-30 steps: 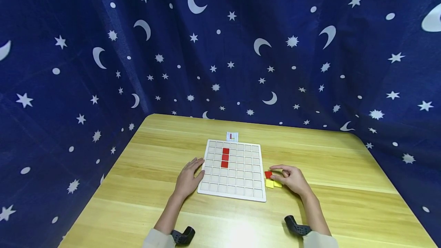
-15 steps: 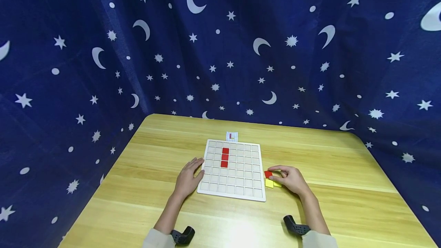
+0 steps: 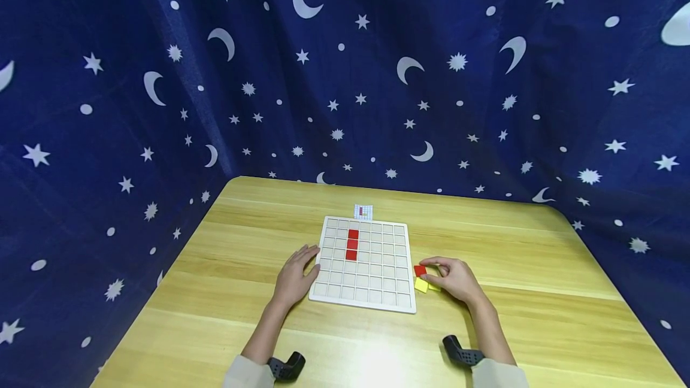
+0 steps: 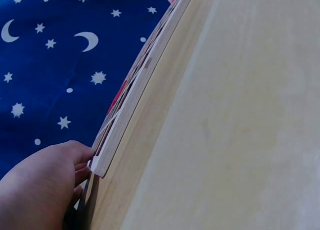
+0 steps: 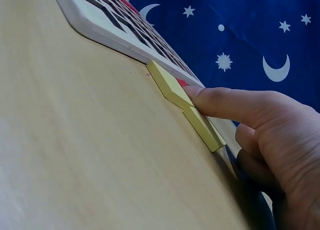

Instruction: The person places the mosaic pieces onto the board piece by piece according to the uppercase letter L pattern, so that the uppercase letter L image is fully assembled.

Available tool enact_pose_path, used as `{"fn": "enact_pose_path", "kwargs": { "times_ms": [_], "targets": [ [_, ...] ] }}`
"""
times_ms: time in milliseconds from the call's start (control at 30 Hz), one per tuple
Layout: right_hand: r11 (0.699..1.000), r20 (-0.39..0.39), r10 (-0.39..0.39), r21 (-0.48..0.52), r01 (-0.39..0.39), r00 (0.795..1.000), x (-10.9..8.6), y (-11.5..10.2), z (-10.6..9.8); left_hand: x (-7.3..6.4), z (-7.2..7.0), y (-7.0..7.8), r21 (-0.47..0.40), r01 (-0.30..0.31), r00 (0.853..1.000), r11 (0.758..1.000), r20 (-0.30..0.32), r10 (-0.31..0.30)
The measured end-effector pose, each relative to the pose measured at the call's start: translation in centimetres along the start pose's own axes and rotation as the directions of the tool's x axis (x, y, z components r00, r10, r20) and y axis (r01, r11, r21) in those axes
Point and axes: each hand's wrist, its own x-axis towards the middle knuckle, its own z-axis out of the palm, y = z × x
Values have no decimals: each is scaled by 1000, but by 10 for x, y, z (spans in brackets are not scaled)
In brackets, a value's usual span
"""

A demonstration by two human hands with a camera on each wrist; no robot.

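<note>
A white grid board (image 3: 363,309) lies on the table with three red tiles (image 3: 352,244) in one column of its cells. My left hand (image 3: 293,275) rests at the board's left edge, its thumb touching the rim (image 4: 100,165). Off the board's right side, my right hand (image 3: 454,278) pinches a loose red tile (image 3: 420,270) between thumb and index finger. Right beside that tile lie two yellow tiles, the nearer yellow tile (image 3: 421,285) slightly turned and the other yellow tile (image 3: 434,288) partly under the hand. In the right wrist view the thumb mostly hides the red tile (image 5: 182,82).
Behind the board's far edge lies a small card (image 3: 363,212) printed with a grid and a coloured pattern. A dark blue curtain (image 3: 372,76) with stars and moons hangs around the wooden table (image 3: 259,214). Each wrist wears a black device.
My right index finger has come in onto the red tile's far edge. The nearer yellow tile has turned a little. My left hand and the board have stayed put.
</note>
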Motion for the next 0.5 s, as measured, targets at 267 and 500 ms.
{"fn": "enact_pose_path", "kwargs": {
  "times_ms": [267,500],
  "targets": [
    [1000,-19,-15,-27,15,1000,0,1,1,1,-1,1,-2,5,1000,1000,3,-5],
    [998,-54,-32,-49,29,998,0,4,4,0,-1,0,-5,12,1000,1000,9,-12]
  ]
}}
